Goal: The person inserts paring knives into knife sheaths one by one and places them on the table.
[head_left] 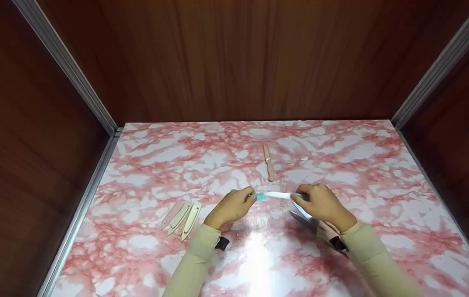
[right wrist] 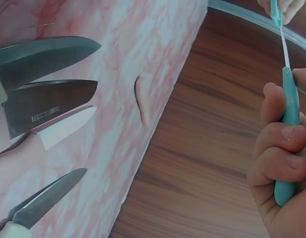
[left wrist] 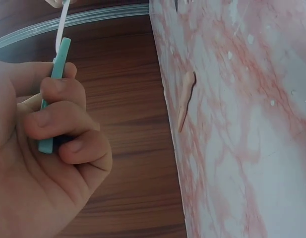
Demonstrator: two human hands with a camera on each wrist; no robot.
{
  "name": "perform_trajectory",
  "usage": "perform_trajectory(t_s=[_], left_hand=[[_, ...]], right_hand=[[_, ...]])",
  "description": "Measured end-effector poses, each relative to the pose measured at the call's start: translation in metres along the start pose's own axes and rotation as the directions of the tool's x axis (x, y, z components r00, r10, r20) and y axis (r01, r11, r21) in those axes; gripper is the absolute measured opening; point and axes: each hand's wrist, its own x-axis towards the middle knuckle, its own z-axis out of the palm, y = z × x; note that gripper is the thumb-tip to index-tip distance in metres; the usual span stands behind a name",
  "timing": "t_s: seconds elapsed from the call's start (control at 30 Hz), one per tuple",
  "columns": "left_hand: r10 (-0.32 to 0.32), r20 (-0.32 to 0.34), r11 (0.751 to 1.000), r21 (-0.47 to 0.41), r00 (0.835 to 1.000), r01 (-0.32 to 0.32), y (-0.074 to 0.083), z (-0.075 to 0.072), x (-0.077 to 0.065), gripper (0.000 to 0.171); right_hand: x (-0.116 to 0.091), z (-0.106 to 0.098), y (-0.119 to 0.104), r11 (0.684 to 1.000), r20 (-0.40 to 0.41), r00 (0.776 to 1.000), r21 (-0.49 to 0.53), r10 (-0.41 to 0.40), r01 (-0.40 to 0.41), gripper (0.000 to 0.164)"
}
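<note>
My right hand (head_left: 321, 202) grips the teal handle (right wrist: 290, 99) of a small knife, fingers curled round it. Its bright narrow blade (head_left: 279, 194) points left, toward my other hand. A slim teal knife sheath (left wrist: 58, 74) is held in my left hand (head_left: 232, 206), with thumb and fingers wrapped about it. The blade's tip end meets the sheath between the two hands, above the table. Beyond them lies a small peach-pink knife (head_left: 269, 165), handle toward me. Below my right wrist rest several larger knives, among them a dark broad-bladed one (right wrist: 56, 104).
Left of my left hand, several flat pale green and pink slotted pieces (head_left: 183, 218) lie close together on the pink-and-white marbled table (head_left: 143, 255). Brown wood-grain panels (head_left: 234, 62) and metal rails (head_left: 73, 78) enclose the table at the back and sides.
</note>
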Motion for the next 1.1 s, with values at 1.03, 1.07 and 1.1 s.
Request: perform_trajectory(t_s=[1.03,1.07,1.1], left_hand=[[0.031,0.062,0.995,-0.098,0.998,-0.025,0.0006,-0.0017,-0.0049,0.025],[0.034,0.060,0.995,-0.099,0.998,-0.028,0.0005,-0.0015,-0.0050,0.024],[0.036,0.058,0.995,-0.099,0.998,-0.031,0.0003,-0.0014,-0.0050,0.024]], right_hand=[[0.0070,-0.0041,-0.0054,0.975,0.053,0.974,0.014,-0.221,0.221,0.016],[0.0071,-0.0039,-0.0059,0.974,0.052,0.973,0.015,-0.224,0.224,0.016],[0.0073,-0.0036,-0.0063,0.974,0.051,0.973,0.016,-0.226,0.225,0.016]])
